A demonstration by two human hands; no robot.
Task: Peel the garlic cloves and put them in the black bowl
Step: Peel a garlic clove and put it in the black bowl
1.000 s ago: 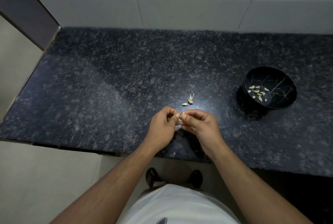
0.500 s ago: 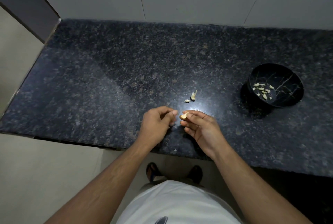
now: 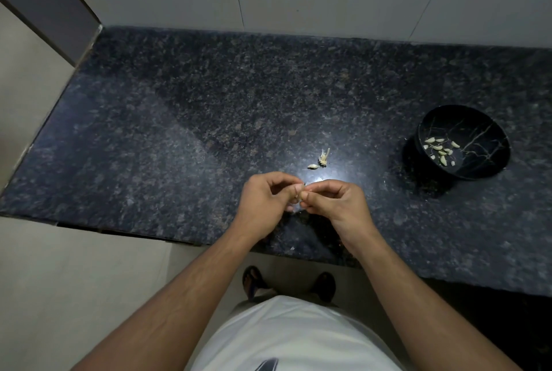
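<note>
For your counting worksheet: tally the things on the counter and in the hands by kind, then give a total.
Black bowl: 1
Peeled garlic cloves in the bowl: about 12
Clove on the counter: 1
Garlic stem remnant: 1
Clove held between both hands: 1
Total: about 16

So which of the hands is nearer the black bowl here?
Right. The right hand is on the side towards the black bowl, with bare counter between them; the left hand is beyond it, further away.

Bare forearms (image 3: 185, 296), white shirt (image 3: 292, 337), dark sandals (image 3: 254, 281).

Single head view, steeply downward, close over countertop (image 3: 209, 119)
</note>
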